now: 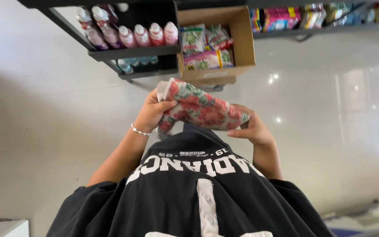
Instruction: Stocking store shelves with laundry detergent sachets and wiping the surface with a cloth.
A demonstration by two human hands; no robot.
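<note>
Floral red-and-green packet (200, 107) lies slanted between both hands in front of the person's chest, above the black shirt (189, 193). At image left, a hand (152, 113) with a beaded bracelet (140, 131) has its fingers (165, 105) clamped on the packet's upper end. The other hand (253, 128) cups the lower end from beneath, thumb along the edge; its fingers are mostly hidden, so the grip there looks closed but I cannot be sure. Which hand is left or right is hard to judge, since the view looks flipped. Beyond the packet stands a cardboard box (242, 39) of similar packets, beside a dark shelf (132, 52) carrying pink-capped bottles (143, 35), over a pale tiled floor (330, 109).
</note>
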